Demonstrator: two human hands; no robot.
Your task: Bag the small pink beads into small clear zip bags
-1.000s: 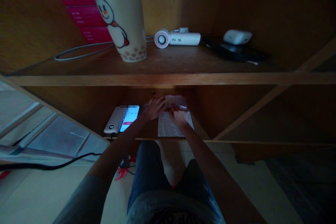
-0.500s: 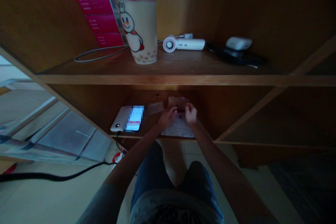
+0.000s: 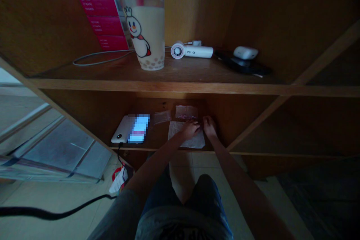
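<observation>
On the lower shelf lies a white, thin sheet or bag point(image 3: 174, 130), its exact kind unclear in the dim light. My left hand point(image 3: 191, 129) rests over its upper right part, fingers bent and close together. Just right of the sheet is my right hand point(image 3: 209, 126), its fingers curled in a pinch near the left fingertips. Whatever they hold is too small and dark to make out. Behind the sheet lies a clear small plastic packet point(image 3: 186, 111) with a reddish edge. Another clear packet point(image 3: 162, 117) lies to its left.
A lit phone point(image 3: 139, 129) and a white power bank point(image 3: 120, 130) with a black cable lie left. The shelf above point(image 3: 191, 87) holds a milk tea cup point(image 3: 150, 33), pink boxes point(image 3: 104, 18), a small white fan point(image 3: 194, 51) and a white case point(image 3: 245, 52) on a dark item.
Both hands have moved right, away from the packet behind the sheet, which now shows fully. More of the white sheet is uncovered. The view has shifted slightly.
</observation>
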